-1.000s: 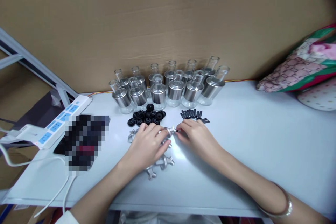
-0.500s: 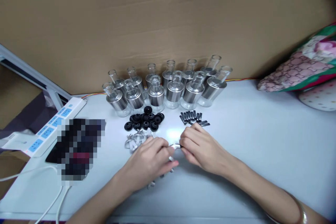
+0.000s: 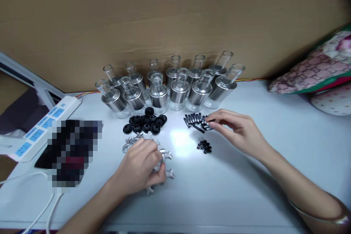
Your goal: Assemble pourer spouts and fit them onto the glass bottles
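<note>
My left hand (image 3: 145, 164) is closed over the loose silver metal parts (image 3: 169, 173), its thumb and fingers pinching one of them. Its grip mostly hides that part; some of the others have forked ends. My right hand (image 3: 241, 131) reaches to the small pile of narrow black strips (image 3: 195, 118), with a black strip (image 3: 211, 120) between its thumb and fingertips. Below that pile lies a cluster of little black rings (image 3: 204, 146). Left of the strips sit several round black stoppers (image 3: 146, 121).
Two rows of glass bottles with metal sleeves (image 3: 179, 91) stand at the back against the cardboard (image 3: 175, 14). At left are a white power strip (image 3: 46, 128), a pixelated dark device (image 3: 44, 159) and white cables (image 3: 51, 204). A patterned fabric item (image 3: 309, 69) lies at right.
My hands have moved apart from where they met at a small piece. The right went up to the black strips; the left shifted left over the silver parts. The black rings now show.
</note>
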`<state>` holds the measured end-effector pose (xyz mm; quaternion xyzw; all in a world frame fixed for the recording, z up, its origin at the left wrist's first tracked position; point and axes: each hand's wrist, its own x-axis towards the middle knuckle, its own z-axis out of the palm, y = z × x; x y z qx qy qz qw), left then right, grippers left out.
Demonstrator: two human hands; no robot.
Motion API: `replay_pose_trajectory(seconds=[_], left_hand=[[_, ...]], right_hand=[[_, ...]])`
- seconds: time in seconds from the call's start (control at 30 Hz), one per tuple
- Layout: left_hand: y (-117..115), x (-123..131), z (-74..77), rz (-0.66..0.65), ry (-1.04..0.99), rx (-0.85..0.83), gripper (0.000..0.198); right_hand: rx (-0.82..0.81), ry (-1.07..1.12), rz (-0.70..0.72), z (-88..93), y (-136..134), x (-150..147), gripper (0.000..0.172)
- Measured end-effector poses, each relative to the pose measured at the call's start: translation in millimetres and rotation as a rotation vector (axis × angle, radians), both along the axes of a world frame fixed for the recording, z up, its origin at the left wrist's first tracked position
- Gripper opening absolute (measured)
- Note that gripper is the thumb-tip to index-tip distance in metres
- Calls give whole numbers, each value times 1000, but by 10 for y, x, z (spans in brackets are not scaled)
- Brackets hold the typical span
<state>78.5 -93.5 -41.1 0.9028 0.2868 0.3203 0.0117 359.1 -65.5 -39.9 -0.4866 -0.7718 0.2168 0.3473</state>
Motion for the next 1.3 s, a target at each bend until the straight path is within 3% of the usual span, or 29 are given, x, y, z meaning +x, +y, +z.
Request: replay_pose_trajectory(seconds=[0.2, 0.4, 0.5, 0.63, 0.93, 1.1, 1.3], left_hand=[[6, -33, -31, 14, -2, -82, 14], [0, -19, 30, 36, 97, -37, 19], [-28, 14, 54, -24, 102, -126, 21], [-61, 21, 47, -44, 81, -232, 17], [-40, -39, 31, -29, 109, -162, 14], [-29, -17, 41, -30, 17, -62, 19], [-21, -27, -7, -44, -174, -107, 24]], right_hand=[[-78, -228, 107, 5, -22, 118, 25], [-261, -296, 179, -45, -6, 133, 25], [-327, -297, 187, -98, -7, 142, 26], [-330, -290, 180, -128, -7, 141, 24], [-364, -306, 201, -140, -24, 139, 24], [-424, -303, 246, -107, -32, 129, 30], [-490, -225, 219, -78, -23, 160, 31]])
